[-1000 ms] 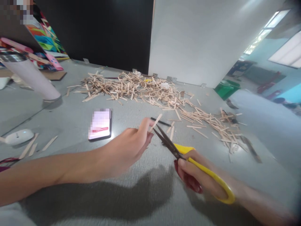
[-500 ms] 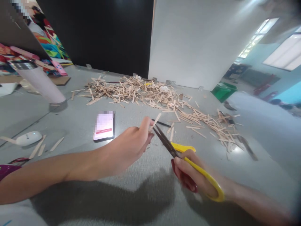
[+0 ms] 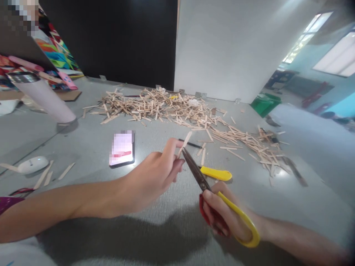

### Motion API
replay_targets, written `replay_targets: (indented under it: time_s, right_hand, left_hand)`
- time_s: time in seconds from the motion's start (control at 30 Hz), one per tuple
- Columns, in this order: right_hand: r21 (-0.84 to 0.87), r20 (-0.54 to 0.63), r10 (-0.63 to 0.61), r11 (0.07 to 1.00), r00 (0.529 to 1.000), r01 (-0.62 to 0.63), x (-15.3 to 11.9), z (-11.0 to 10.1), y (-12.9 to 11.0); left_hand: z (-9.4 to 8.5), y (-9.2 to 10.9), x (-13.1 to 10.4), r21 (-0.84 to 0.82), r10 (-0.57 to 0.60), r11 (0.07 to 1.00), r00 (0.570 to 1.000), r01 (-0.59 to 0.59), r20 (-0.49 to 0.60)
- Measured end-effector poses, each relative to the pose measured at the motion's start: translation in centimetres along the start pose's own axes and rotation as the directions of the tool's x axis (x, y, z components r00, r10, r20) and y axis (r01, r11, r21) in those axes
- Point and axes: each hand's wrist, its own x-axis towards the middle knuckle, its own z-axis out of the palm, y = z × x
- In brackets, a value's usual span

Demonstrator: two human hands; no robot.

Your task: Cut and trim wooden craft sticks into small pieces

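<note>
My left hand (image 3: 158,170) pinches a thin wooden stick (image 3: 186,140) between its fingers, the stick's far end pointing up and away. My right hand (image 3: 226,208) is wrapped round a pair of scissors (image 3: 195,170) with one yellow and one red handle. The dark blades look nearly closed, and their tips meet the stick's edge close to my left fingertips. Just beyond the scissors lies a yellow utility knife (image 3: 216,173). A slim black pen-like tool (image 3: 191,143) rests behind the held stick.
A long heap of wooden sticks (image 3: 155,107) spreads along the back of the grey table (image 3: 155,229). On the left are a phone (image 3: 122,149), a white computer mouse (image 3: 33,164) and a tilted-looking pale tumbler (image 3: 46,98). Black and white panels (image 3: 210,48) stand behind.
The scissors' blades have closed a little more, and my right hand has shifted slightly down and left. My left hand keeps the stick in nearly the same place.
</note>
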Motion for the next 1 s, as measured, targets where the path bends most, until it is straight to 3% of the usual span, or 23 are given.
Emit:
replay_targets:
  time_s: [0.23,0.33,0.5,0.6,0.73,1.0]
  right_hand:
    - [-0.116,-0.048,-0.073,0.991,0.996,0.067,0.0,-0.2,0.5]
    - [-0.133,-0.059,-0.121,0.985,0.991,0.112,0.2,-0.4,0.8]
    - [-0.136,-0.091,-0.105,0.986,0.990,0.092,0.5,-0.8,1.2]
    - [-0.181,-0.062,-0.101,0.979,0.993,0.089,0.7,-1.0,1.3]
    - [-0.186,-0.018,-0.072,0.980,0.997,0.067,0.9,-1.1,1.2]
    - [-0.168,0.021,-0.009,0.986,1.000,0.013,0.6,-1.5,0.1]
  left_hand:
    - [-0.2,0.6,0.3,-0.084,0.020,0.996,1.000,-0.020,0.000]
    - [-0.4,0.9,0.5,-0.199,-0.012,0.980,1.000,0.018,0.028]
    - [-1.4,0.9,1.6,-0.497,-0.084,0.856,0.987,0.142,0.137]
    - [-1.8,0.5,2.5,-0.607,-0.159,0.769,0.980,0.201,0.123]
    - [-1.9,-0.2,3.4,-0.580,-0.192,0.780,0.972,0.235,0.135]
    - [-2.0,-0.8,3.5,-0.427,-0.084,0.898,0.995,0.102,0.061]
